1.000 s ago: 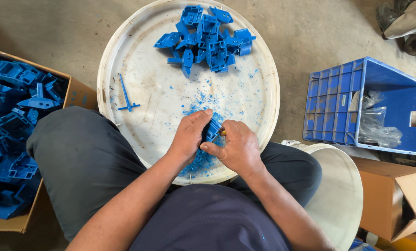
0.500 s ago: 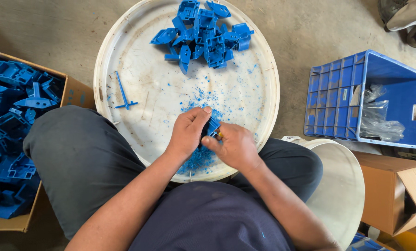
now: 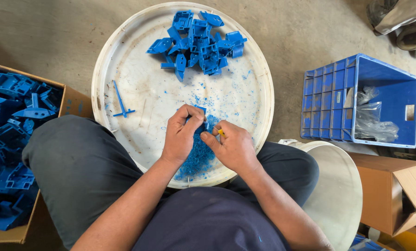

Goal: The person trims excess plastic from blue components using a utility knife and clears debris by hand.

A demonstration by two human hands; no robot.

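Our left hand point(image 3: 182, 135) pinches one small blue plastic part point(image 3: 201, 124) above the round white tray point(image 3: 124, 69); our right hand point(image 3: 233, 146) grips a yellow-tipped tool point(image 3: 220, 132). One blue crate point(image 3: 356, 100), two cardboard boxes.

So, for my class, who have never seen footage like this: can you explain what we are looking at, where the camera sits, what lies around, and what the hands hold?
There is no machine here. A person sits and works with two bare hands, and the camera is worn on that person's head, looking down past the lap.

In front lies a round white tray. At its far side is a pile of blue plastic parts; near the hands lie blue shavings, and to the left a thin blue stick piece.

The left hand grips a small blue part. The right hand pinches a small yellow tool against it.

At the left stands a cardboard box of blue parts, at the right a blue crate with clear bags inside.
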